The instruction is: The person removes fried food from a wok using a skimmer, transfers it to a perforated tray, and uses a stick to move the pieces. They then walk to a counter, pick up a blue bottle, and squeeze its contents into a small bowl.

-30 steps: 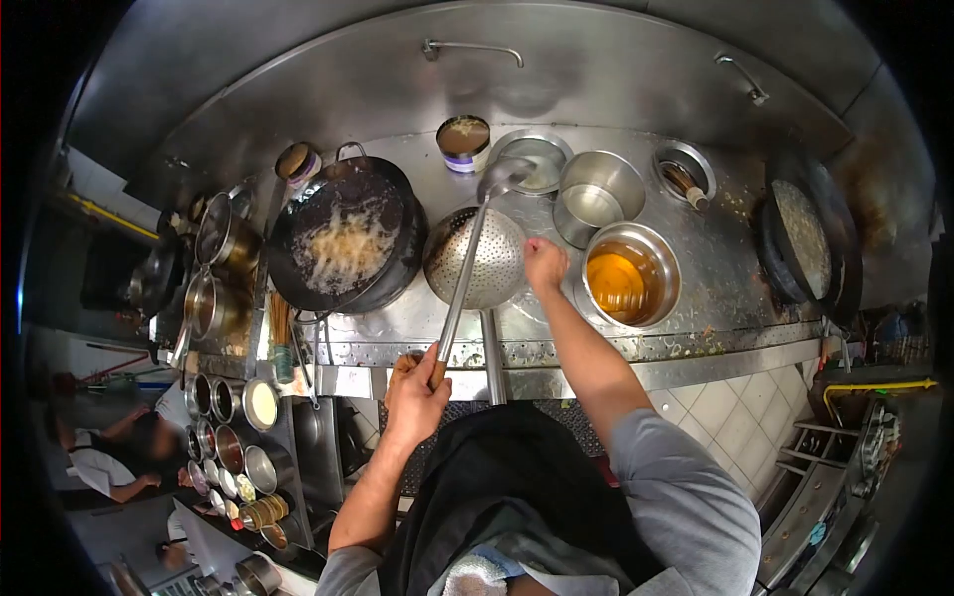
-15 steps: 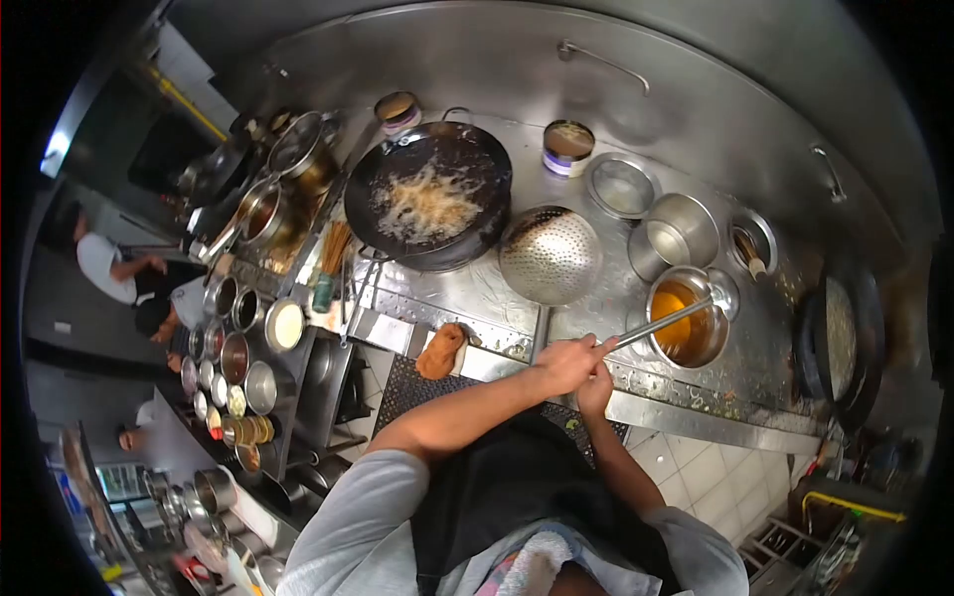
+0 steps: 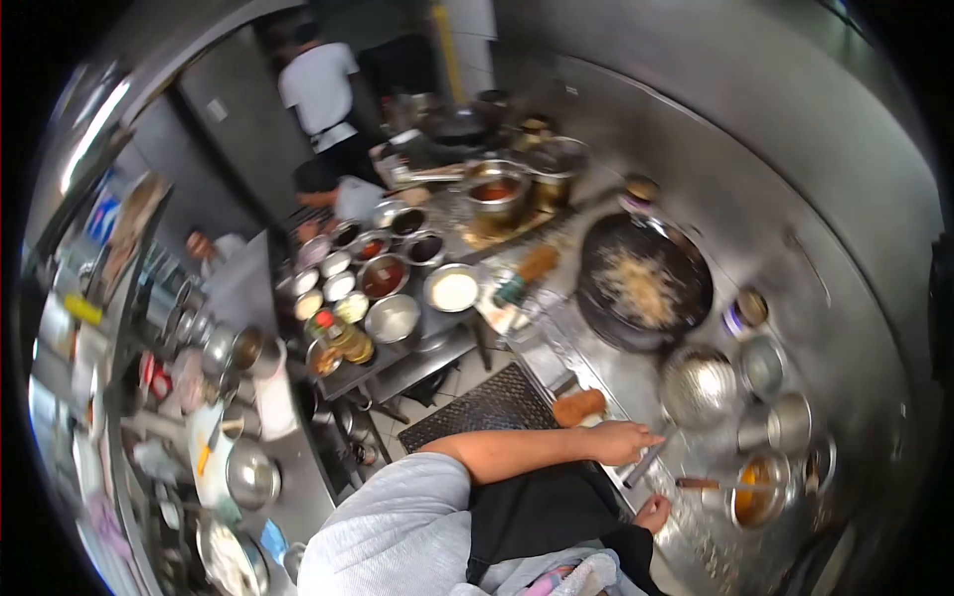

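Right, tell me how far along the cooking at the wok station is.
Done: pale shredded food sits in the round black wok, and the metal ladle with the brown handle rests across the steel pot of orange liquid. In hand: the left hand lies at the long handle of the perforated steel strainer; the right hand rests on the counter edge. Left: the strainer looks empty.

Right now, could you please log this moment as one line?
left hand: on strainer handle | right hand: at counter edge | ladle: rests in oil pot
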### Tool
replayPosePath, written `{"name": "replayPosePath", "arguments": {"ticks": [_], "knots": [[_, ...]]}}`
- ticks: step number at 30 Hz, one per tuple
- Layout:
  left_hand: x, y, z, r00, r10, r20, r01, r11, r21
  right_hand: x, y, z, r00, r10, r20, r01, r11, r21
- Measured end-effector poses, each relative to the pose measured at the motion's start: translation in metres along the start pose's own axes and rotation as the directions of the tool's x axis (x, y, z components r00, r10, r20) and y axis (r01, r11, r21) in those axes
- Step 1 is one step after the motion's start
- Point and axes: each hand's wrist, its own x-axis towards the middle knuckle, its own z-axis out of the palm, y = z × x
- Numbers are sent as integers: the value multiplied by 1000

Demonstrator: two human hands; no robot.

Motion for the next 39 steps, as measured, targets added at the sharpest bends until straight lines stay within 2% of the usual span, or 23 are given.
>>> {"name": "replayPosePath", "arguments": {"ticks": [1, 2, 3, 5, 8, 9, 12, 14, 17, 20, 22, 24, 26, 28, 29, 31, 32, 33, 34, 35, 37, 38, 39], "knots": [[-31, -16, -13, 998, -24, -52, 21, 998, -54, -6, -39, -12, 999, -48, 23, 47, 999, 19], [-65, -39, -19, 995, -39, -95, 28, 993, -112, -14, -51, -12, 994, -13, 105, 9, 999, 36], [-99, -68, -15, 946, 43, -323, -30, 999, 45, -20, -59, -2, 991, -39, 131, 28, 996, 80], [-178, -61, -56, 933, -266, -242, 218, 954, -207, -29, -86, 23, 976, -129, 173, 94, 976, 194], [-276, -91, -54, 862, -372, -345, 289, 919, -269, -30, -179, 67, 911, -362, 197, 290, 903, 317], [-305, -93, -54, 815, -447, -368, 351, 887, -301, -31, -213, 88, 902, -379, 206, 280, 878, 389], [-376, -99, -47, 653, -588, -478, 456, 808, -373, -31, -272, 164, 826, -472, 308, 275, 815, 510], [-411, -108, -36, 538, -570, -621, 425, 819, -385, -38, -331, 198, 744, -610, 273, 378, 721, 581], [-449, -86, -41, 377, -628, -681, 381, 775, -504, -56, -390, 242, 640, -671, 374, 296, 665, 686], [-486, -78, -34, 193, -687, -701, 411, 705, -578, -75, -434, 273, 445, -786, 428, 264, 572, 777], [-506, -67, -20, 52, -742, -668, 408, 627, -664, -87, -448, 299, 318, -834, 451, 306, 541, 783], [-520, -58, 7, -126, -795, -593, 231, 558, -797, -99, -457, 323, 256, -871, 419, 316, 485, 815], [-526, -57, 53, -318, -727, -608, 140, 599, -789, -103, -473, 352, 12, -943, 333, 391, 310, 867], [-521, -35, 60, -460, -728, -509, 94, 530, -843, -113, -498, 345, -69, -914, 400, 320, 360, 877], [-514, -28, 64, -460, -737, -494, 76, 522, -849, -115, -503, 349, -121, -891, 438, 305, 387, 870], [-502, -21, 66, -573, -730, -372, -33, 475, -880, -117, -514, 356, -220, -842, 493, 278, 430, 859], [-497, -20, 67, -565, -742, -361, -41, 462, -886, -116, -519, 358, -271, -813, 515, 265, 451, 852], [-493, -18, 68, -574, -752, -324, 19, 384, -923, -117, -515, 367, -309, -783, 540, 258, 478, 840], [-489, -17, 69, -582, -760, -288, 81, 299, -951, -117, -510, 375, -303, -771, 560, 258, 499, 827], [-486, -3, 54, -614, -703, -359, 243, 264, -933, -117, -506, 382, -354, -741, 571, 288, 494, 820], [-493, 19, 41, -718, -535, -444, 384, 227, -895, -115, -496, 392, -430, -679, 595, 327, 497, 803], [-502, 29, 40, -788, -421, -449, 380, 239, -893, -115, -489, 397, -418, -669, 614, 325, 522, 789], [-513, 51, 22, -835, -327, -443, 394, 207, -896, -115, -482, 403, -457, -628, 630, 364, 514, 777]]}}
